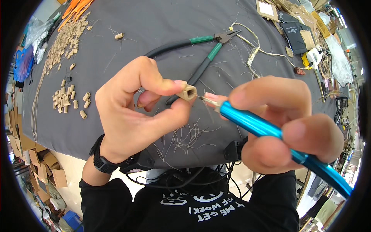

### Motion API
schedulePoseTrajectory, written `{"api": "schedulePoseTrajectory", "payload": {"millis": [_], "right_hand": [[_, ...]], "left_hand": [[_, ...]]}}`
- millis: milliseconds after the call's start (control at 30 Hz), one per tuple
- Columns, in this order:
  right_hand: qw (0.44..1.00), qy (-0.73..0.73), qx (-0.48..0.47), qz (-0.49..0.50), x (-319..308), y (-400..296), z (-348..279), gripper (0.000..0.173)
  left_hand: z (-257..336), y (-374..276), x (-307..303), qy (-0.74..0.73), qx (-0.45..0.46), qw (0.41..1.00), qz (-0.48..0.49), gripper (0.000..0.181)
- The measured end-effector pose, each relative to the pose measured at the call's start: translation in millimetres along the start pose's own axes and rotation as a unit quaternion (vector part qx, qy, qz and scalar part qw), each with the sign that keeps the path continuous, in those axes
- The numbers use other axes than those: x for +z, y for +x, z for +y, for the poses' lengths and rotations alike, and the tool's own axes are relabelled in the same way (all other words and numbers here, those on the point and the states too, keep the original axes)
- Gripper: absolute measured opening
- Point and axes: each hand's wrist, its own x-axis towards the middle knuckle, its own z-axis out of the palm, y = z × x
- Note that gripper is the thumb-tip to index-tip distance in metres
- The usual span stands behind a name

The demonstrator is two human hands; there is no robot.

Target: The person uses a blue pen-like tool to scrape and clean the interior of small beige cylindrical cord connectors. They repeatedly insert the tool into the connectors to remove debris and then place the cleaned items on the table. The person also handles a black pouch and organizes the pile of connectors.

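Between its thumb and index finger, my left hand [127, 113] pinches a small tan loop [190, 91], apparently leather, with its hollow end facing right. My right hand [301, 127] grips a shiny blue metal-handled pen-like tool [249, 119]. The tool's thin tip is close to the loop's open end, by a fine thread; whether it touches is unclear. Beneath the hands, pliers [213, 52] with green and black handles lie spread on the grey cloth. Cut thread ends [191, 137] are scattered nearer my body.
Tan loops lie in a small group [64, 97] and a larger heap [65, 40] at left, with one loose loop [119, 36] farther in. Orange strips [76, 11] stand behind. A pale cord [252, 56] and black pouch [295, 36] are right. Cardboard boxes [55, 171] sit below left.
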Motion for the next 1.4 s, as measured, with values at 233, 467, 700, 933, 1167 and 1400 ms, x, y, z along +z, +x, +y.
{"api": "schedulePoseTrajectory", "payload": {"millis": [233,467,700,933,1167,1400], "right_hand": [[0.961,0.145,0.096,0.213,-18,4,-13,0.028],[0.920,0.187,0.326,0.109,-1,14,-6,0.027],[0.898,0.151,0.409,-0.066,8,11,-5,0.043],[0.873,0.211,0.439,-0.018,14,9,-3,0.040],[0.823,0.283,0.493,-0.013,9,13,-2,0.036],[0.815,0.318,0.485,-0.016,14,12,1,0.038]], "left_hand": [[0,3,1,0.012,-0.069,0.997,-0.026,0.022],[3,3,-7,-0.102,-0.146,0.982,-0.069,0.018],[-4,2,-7,-0.475,-0.323,0.802,-0.162,0.019],[9,4,-2,-0.403,-0.358,0.830,-0.143,0.029],[4,3,-4,-0.383,-0.345,0.838,-0.180,0.039],[3,1,-1,-0.474,-0.341,0.784,-0.210,0.040]]}}
